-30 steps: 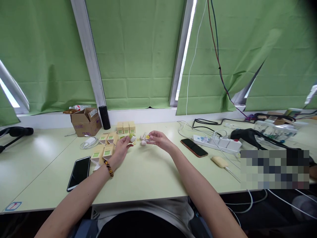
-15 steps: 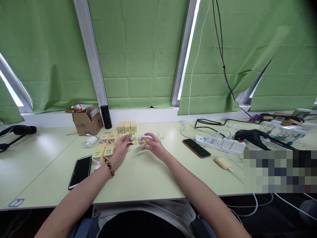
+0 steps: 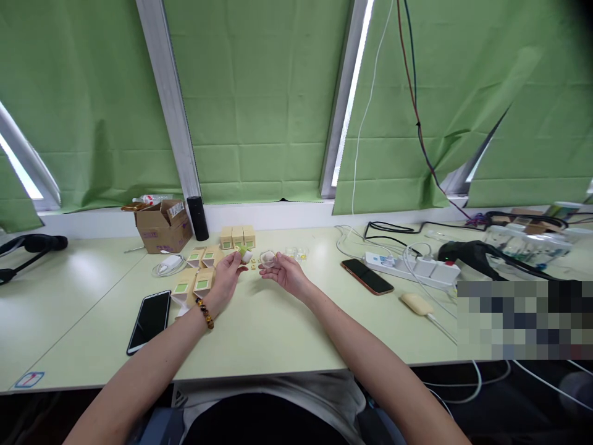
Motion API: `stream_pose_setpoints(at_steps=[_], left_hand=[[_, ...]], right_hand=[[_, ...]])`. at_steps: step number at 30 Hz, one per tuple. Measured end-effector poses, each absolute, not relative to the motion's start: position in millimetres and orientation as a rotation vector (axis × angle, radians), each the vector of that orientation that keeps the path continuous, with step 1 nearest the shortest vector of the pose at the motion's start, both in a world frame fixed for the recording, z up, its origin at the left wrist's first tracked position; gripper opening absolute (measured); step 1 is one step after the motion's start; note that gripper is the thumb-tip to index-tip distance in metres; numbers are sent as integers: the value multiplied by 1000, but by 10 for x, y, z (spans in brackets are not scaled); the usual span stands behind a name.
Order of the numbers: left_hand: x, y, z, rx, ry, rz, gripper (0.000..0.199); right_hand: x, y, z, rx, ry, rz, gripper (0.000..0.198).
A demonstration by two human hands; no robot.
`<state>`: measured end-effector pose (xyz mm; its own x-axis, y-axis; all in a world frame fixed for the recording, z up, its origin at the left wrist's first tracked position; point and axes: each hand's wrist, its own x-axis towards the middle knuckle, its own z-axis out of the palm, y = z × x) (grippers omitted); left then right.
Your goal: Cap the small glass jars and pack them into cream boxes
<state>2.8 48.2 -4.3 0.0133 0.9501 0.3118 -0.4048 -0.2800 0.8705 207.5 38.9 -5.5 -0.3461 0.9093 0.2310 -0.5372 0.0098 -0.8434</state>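
Observation:
My left hand is closed on a small green-and-white piece, pinched at the fingertips; its exact kind is too small to tell. In my right hand is a small clear plastic container, gripped between thumb and fingers. Tiny yellow pieces lie on the table between the two hands. Beyond the right hand rest more small clear containers with bits of yellow. Left of my left hand stand several small open cardboard boxes with green panels.
Closed small boxes stand at the back. To the left are a phone, a white charger with cable, a carton and a black cylinder. Another phone, a power strip and cables occupy the right.
My right hand has turned the clear container, so its round face now shows and the fingers sit lower around it. My left hand has barely moved.

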Motion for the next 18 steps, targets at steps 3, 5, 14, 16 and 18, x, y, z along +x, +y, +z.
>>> stream_pose_setpoints(at_steps=[3, 5, 14, 16, 18], left_hand=[[29, 490, -56, 1135, 678, 1532, 44], [29, 498, -66, 1131, 674, 1536, 43], [23, 526, -61, 1214, 684, 1600, 42], [28, 526, -59, 1251, 689, 1621, 42], [39, 511, -58, 1283, 702, 1622, 45]], right_hand=[[2089, 402, -65, -510, -1083, 1656, 33], [2094, 409, -71, -514, -1074, 1671, 33], [2058, 417, -140, -641, -1258, 1158, 57], [2049, 417, -168, -736, -1372, 961, 61], [2039, 405, -187, -788, -1462, 834, 61]])
